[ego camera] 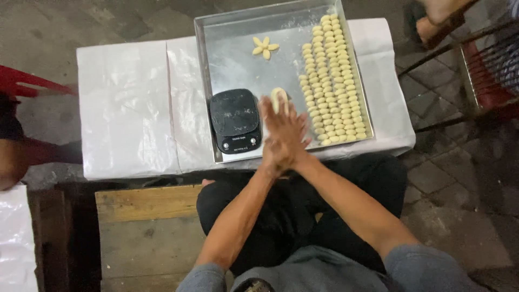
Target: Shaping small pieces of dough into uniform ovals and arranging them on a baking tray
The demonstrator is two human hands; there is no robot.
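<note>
My left hand (274, 141) and my right hand (294, 130) are pressed palm to palm over the near edge of a metal tray (238, 59). A pale piece of dough (279, 99) sticks out between the fingertips, held by both palms. Just left of the hands a black kitchen scale (234, 120) lies in the tray. Several rows of small pale dough pieces (331, 81) fill the tray's right side. A flower-shaped cluster of dough pieces (265, 47) lies near the tray's far edge.
The tray rests on a low table covered in white paper (127, 108). A wooden bench (146, 232) is under my legs. A red chair part (24, 82) is at far left, a metal chair frame (465, 59) and another person's foot (438, 16) at upper right.
</note>
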